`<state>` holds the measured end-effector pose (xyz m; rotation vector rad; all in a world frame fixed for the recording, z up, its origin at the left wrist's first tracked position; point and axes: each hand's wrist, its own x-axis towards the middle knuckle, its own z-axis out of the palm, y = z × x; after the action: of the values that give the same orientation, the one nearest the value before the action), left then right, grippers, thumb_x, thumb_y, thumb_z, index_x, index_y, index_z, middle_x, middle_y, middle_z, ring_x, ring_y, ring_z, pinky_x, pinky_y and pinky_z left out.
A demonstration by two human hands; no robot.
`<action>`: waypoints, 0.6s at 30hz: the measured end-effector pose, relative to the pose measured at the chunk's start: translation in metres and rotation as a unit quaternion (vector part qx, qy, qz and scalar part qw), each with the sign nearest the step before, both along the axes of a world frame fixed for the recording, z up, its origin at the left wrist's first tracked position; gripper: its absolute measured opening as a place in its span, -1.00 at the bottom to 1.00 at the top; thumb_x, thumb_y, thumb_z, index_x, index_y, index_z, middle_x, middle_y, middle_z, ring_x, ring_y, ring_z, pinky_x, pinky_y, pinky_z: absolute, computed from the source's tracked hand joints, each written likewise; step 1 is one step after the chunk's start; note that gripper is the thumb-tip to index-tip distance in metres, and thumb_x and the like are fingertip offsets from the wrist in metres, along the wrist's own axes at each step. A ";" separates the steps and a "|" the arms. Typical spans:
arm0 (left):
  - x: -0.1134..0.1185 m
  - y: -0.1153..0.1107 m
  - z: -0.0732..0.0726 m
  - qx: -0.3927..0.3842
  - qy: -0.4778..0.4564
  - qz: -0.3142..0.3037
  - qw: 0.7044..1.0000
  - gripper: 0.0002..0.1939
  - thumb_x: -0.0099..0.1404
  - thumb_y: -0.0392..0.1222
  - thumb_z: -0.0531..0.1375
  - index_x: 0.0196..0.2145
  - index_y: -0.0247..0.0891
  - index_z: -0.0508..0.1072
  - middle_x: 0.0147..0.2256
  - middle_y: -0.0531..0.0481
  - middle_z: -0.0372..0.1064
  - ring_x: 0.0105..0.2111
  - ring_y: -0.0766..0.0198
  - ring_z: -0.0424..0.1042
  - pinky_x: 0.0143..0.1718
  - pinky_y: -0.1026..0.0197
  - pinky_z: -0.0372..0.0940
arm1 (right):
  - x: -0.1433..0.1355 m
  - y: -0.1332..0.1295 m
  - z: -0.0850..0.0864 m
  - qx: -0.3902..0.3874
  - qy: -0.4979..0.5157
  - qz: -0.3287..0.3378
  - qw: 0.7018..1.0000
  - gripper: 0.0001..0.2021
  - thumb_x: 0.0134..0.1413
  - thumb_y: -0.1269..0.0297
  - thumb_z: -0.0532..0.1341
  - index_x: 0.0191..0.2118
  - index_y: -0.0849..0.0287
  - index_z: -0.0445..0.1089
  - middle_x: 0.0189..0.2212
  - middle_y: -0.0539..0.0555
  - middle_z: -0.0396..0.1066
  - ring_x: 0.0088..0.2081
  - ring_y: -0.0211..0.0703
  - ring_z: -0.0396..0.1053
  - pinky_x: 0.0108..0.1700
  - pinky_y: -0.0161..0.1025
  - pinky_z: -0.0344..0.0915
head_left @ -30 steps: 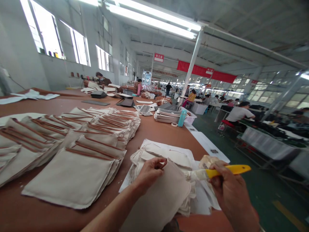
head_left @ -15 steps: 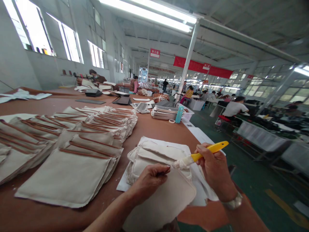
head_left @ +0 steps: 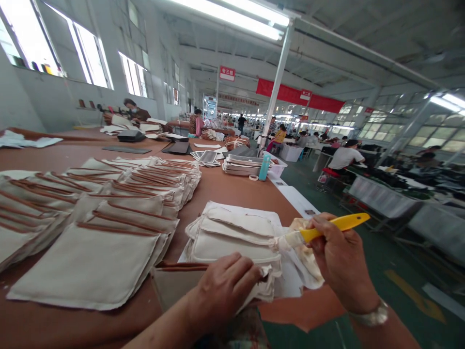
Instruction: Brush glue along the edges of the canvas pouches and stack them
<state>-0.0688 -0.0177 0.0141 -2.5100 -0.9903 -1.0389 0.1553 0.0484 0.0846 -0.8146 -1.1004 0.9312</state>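
Note:
My right hand (head_left: 339,259) grips the yellow handle of a paint brush (head_left: 350,221); its pale, coated bristles point left over the edge of a stack of cream fabric pieces (head_left: 232,245). My left hand (head_left: 228,283) is closed, knuckles up, on a cream fabric panel (head_left: 178,288) with brown edging, held low in front of that stack. Its fingertips are partly hidden. White paper sheets (head_left: 290,286) lie beneath the stack. Beside my right hand is a crumpled, yellowish, coated-looking thing (head_left: 311,264).
Overlapping rows of brown-edged cream panels (head_left: 87,264) cover the left of the brown table (head_left: 232,191). Farther back stand a turquoise bottle (head_left: 264,167), a tape roll (head_left: 253,178) and stacked flat pieces (head_left: 240,166). People sit at work tables beyond the aisle (head_left: 308,182).
My left hand has turned knuckles up, and the panel it holds has swung left, showing its brown edging. My right hand has drawn the brush rightward, off the panel. The view has shifted slightly.

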 end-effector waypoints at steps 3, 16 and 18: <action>-0.004 -0.011 0.016 0.078 0.031 -0.021 0.996 -0.69 0.48 -0.27 -0.14 -0.16 -0.30 0.39 -0.40 -0.07 0.46 -0.44 0.22 0.40 -0.35 0.18 0.29 | 0.000 -0.018 0.009 -0.010 0.018 0.005 1.000 -0.75 -0.08 0.21 0.41 -0.53 0.20 0.36 -0.52 -0.01 0.27 -0.61 -0.37 0.08 -0.64 -0.45 0.05; -0.015 -0.027 0.016 0.128 0.064 -0.067 0.987 -0.72 0.40 -0.36 -0.12 -0.32 -0.28 0.35 -0.43 -0.08 0.39 -0.45 0.21 0.36 -0.41 0.17 0.26 | 0.028 -0.050 -0.005 0.082 -0.295 0.198 0.931 -0.80 0.39 0.22 0.18 -0.30 0.12 0.40 -0.47 -0.02 0.24 -0.53 -0.30 0.13 -0.53 -0.38 0.10; -0.016 -0.029 0.016 0.123 0.063 -0.073 0.988 -0.72 0.40 -0.36 -0.11 -0.32 -0.29 0.36 -0.42 -0.09 0.40 -0.44 0.21 0.36 -0.42 0.16 0.25 | 0.027 -0.053 -0.001 0.094 -0.261 0.166 0.946 -0.82 0.38 0.22 0.17 -0.29 0.12 0.40 -0.38 0.02 0.29 -0.51 -0.28 0.15 -0.53 -0.35 0.13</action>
<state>-0.0846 -0.0466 0.0305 -2.4341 -0.6102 -0.9618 0.1825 -0.0047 0.0841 -0.7483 -1.8038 0.8888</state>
